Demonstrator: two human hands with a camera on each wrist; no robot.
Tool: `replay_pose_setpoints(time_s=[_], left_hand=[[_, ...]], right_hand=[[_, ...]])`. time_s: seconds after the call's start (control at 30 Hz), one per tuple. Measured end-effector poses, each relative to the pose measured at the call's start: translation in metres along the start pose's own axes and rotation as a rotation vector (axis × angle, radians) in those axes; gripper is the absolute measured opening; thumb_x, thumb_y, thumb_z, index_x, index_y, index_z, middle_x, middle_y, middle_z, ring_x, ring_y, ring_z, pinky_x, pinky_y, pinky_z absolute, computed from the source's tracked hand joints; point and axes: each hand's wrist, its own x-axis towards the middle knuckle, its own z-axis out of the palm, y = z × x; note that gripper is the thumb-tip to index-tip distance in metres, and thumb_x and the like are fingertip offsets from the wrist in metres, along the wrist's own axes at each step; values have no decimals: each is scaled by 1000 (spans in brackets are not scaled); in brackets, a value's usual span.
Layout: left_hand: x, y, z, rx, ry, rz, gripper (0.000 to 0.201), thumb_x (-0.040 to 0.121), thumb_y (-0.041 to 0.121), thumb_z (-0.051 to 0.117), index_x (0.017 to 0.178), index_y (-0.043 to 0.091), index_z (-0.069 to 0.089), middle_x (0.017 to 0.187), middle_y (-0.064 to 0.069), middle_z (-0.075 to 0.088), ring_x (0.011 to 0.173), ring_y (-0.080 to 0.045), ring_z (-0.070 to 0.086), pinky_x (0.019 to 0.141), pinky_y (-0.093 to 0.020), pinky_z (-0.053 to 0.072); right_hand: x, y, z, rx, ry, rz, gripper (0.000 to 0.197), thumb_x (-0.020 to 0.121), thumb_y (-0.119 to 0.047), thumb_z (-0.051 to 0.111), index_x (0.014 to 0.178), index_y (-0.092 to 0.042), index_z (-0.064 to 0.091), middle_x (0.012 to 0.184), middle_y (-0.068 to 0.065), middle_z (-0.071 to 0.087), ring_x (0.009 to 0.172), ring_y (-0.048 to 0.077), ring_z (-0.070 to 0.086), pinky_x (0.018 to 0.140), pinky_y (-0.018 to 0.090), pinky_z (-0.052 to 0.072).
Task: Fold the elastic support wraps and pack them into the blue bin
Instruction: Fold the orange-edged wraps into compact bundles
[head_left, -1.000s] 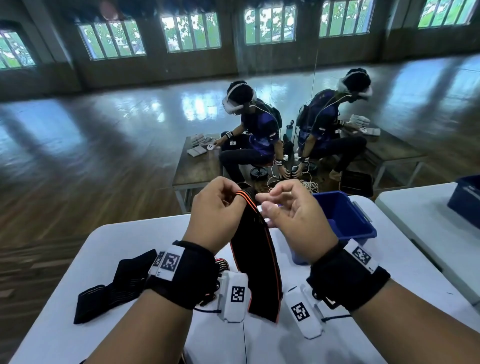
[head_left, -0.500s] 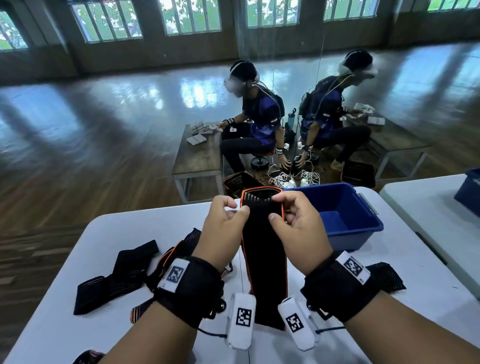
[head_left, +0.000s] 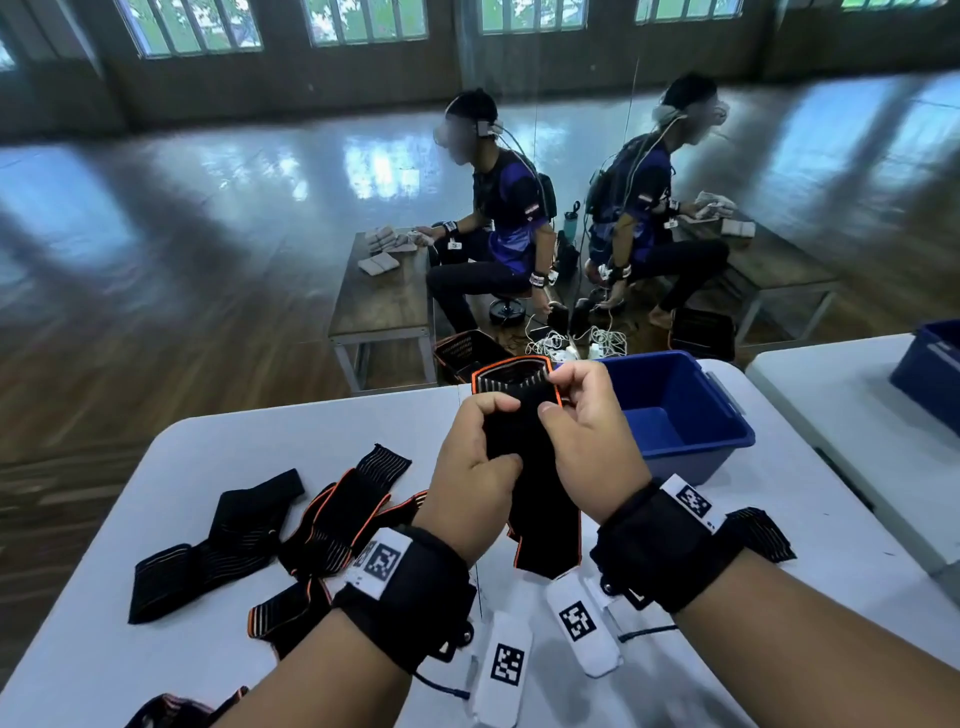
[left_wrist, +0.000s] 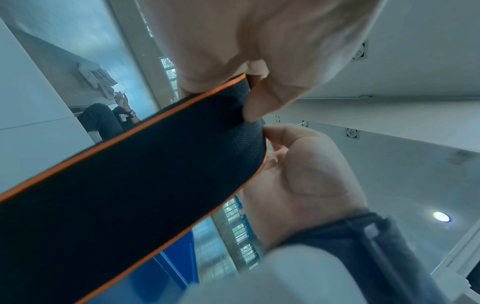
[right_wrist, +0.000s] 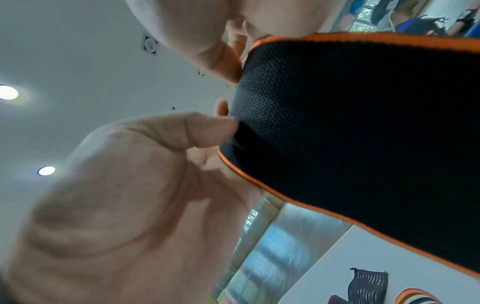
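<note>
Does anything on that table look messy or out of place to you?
Nothing looks damaged. The loose wraps on the white table lie in a crossed, overlapping heap left of the hands, still unfolded. The blue bin looks empty. Both the left hand and the right hand pinch one orange-edged wrap held up.

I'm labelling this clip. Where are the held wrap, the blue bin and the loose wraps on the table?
held wrap (head_left: 540, 499): head view, black middle below the hands.
blue bin (head_left: 696, 447): head view, front wall.
loose wraps (head_left: 332, 525): head view, orange-edged strap in the pile.
</note>
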Motion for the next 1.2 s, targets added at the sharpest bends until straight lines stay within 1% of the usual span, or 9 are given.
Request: replay_pose_setpoints(time_s=[0.17, 0.27, 0.4, 0.53, 0.73, 0.9, 1.0, 1.1, 1.2], left_hand=[[10, 3, -3, -8, 34, 10, 60, 74, -22, 45, 116, 19, 57, 114, -4, 65, 100, -8, 65, 79, -26, 53], [25, 0, -10, -7, 87, 7, 61, 76, -26, 45, 115, 19, 58, 117, -7, 65, 105, -14, 64, 81, -28, 53], [53, -12, -20, -136, 182, -74, 60, 78, -29, 43, 107, 22, 59, 106, -8, 67, 85, -13, 67, 64, -25, 54], [74, -28, -24, -138, 187, -146, 59, 78, -29, 44, 106, 21, 59, 100, -8, 66, 78, -13, 66, 61, -27, 56], [97, -92, -38, 221, 145, -217, 53, 73, -22, 60, 106, 19, 62, 108, -12, 67, 83, -14, 64, 71, -23, 53], [94, -150, -53, 702, -65, -316, 43, 72, -3, 73, 101, 28, 66, 106, 1, 68, 96, -19, 64, 80, -24, 48], [91, -170, -53, 888, -200, -324, 39, 75, 2, 70, 98, 33, 62, 98, 4, 63, 89, -19, 60, 73, -23, 40], [93, -181, -52, 983, -250, -325, 32, 80, 8, 72, 100, 31, 60, 100, -1, 65, 88, -20, 59, 73, -24, 40], [97, -191, -52, 1095, -307, -341, 33, 83, 15, 74, 113, 22, 61, 118, -7, 61, 105, -27, 61, 85, -27, 45]], right_hand=[[-15, 11, -5, 24, -3, 55, 27, 82, -3, 55, 88, -28, 45, 83, 2, 57, 75, 14, 55, 72, 44, 49], [-34, 30, -8, -99, -88, 38, 29, 84, 5, 62, 82, -20, 48, 75, -7, 51, 67, 7, 48, 67, 28, 43], [-61, 60, -12, -224, -286, 151, 26, 84, 5, 66, 98, -16, 58, 86, -8, 61, 70, -3, 61, 64, 12, 47], [-77, 106, -18, -393, -423, 231, 45, 79, -5, 71, 101, -42, 56, 97, -17, 66, 85, -4, 60, 75, 13, 46], [-100, 136, -24, -363, -487, 434, 38, 81, -6, 71, 107, -30, 59, 97, -13, 63, 82, -4, 59, 73, 12, 48], [-124, 158, -34, -450, -513, 581, 31, 82, -26, 76, 105, -34, 57, 78, -9, 51, 61, 7, 47, 60, 21, 44], [-134, 161, -33, -436, -491, 675, 40, 82, -33, 77, 111, -31, 50, 71, -5, 49, 55, 10, 47, 53, 25, 44], [-141, 166, -28, -474, -483, 686, 43, 83, -39, 75, 116, -32, 48, 72, -5, 50, 56, 9, 49, 53, 23, 47], [-145, 167, -25, -534, -517, 686, 49, 85, -44, 71, 127, -32, 47, 79, -6, 53, 64, 8, 53, 62, 25, 54]])
